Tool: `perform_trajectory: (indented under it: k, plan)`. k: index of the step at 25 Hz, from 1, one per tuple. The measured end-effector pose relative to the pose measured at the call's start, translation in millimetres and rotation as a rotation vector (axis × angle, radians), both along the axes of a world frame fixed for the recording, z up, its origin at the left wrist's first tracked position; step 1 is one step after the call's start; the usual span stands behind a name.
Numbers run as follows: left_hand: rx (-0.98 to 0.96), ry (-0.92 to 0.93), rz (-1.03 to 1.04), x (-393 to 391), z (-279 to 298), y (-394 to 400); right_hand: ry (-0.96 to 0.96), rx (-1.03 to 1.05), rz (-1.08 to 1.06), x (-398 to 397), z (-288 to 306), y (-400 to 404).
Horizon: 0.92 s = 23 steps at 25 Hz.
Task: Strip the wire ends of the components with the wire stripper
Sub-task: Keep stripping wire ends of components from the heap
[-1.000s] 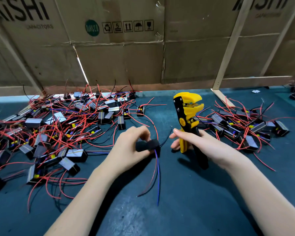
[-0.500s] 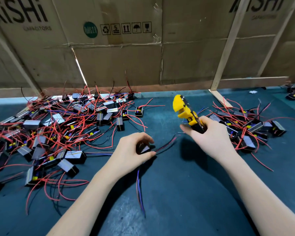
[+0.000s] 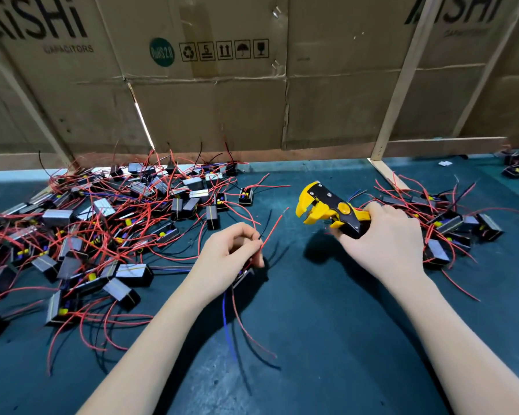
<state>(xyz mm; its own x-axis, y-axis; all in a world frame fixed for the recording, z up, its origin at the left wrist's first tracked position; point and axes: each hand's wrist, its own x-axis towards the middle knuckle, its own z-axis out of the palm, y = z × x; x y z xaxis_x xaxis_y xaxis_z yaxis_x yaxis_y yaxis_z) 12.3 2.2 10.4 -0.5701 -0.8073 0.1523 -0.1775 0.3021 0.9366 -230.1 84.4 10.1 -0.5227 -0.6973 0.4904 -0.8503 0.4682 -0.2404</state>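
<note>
Wire stripper (image 3: 330,208) gripped in our right hand (image 3: 384,244), beak toward the red wire (image 3: 271,229) our left hand (image 3: 225,256) pinches.

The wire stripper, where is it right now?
In the head view the wire stripper is right of centre, gripped by the right hand, its yellow head pointing left toward the red wire.
</note>
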Motion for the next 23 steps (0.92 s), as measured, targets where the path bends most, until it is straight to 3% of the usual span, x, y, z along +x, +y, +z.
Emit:
perform_trajectory:
  k: [6,23]
  plan:
    - [0.001,0.028,-0.182,-3.3,0.8,13.1,0.052,-0.042,-0.097,-4.0,-10.3,-4.7]
    - [-0.013,-0.033,-0.157,-5.3,0.2,15.5,0.167,-0.023,0.01,10.3,-7.7,-6.6]
